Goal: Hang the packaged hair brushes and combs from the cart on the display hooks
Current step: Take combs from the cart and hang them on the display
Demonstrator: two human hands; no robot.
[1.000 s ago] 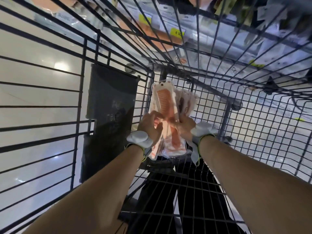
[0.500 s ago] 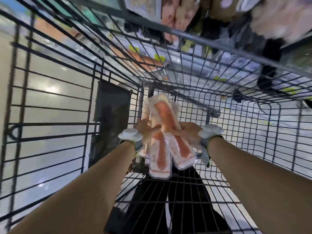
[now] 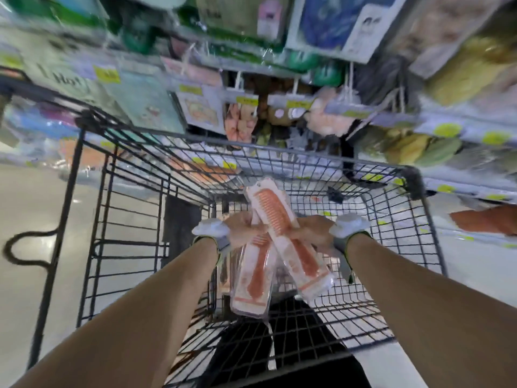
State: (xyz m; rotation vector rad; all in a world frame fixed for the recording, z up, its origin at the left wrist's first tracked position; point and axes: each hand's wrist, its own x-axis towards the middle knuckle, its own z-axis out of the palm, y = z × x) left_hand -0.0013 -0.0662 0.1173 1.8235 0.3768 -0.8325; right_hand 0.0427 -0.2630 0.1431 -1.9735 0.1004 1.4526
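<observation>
Both my hands hold packaged orange combs over the black wire cart (image 3: 279,152). My left hand (image 3: 242,229) grips a pack (image 3: 253,281) whose lower end points down toward me. My right hand (image 3: 313,231) grips another comb pack (image 3: 282,222) that crosses over the first, its top end pointing up toward the shelf. More clear packs are bunched behind these two. The display (image 3: 268,105) with hooks and hanging goods stands just beyond the cart, blurred.
Yellow price tags (image 3: 247,100) line the display rails. Packaged goods hang above and to both sides. The cart's handle loop (image 3: 25,247) sticks out at left over a shiny floor. A dark panel (image 3: 179,219) stands in the cart's far left corner.
The view has tilted up from the cart floor to the display. Both hands have lifted the comb packs higher, and the two packs have spread apart into a cross.
</observation>
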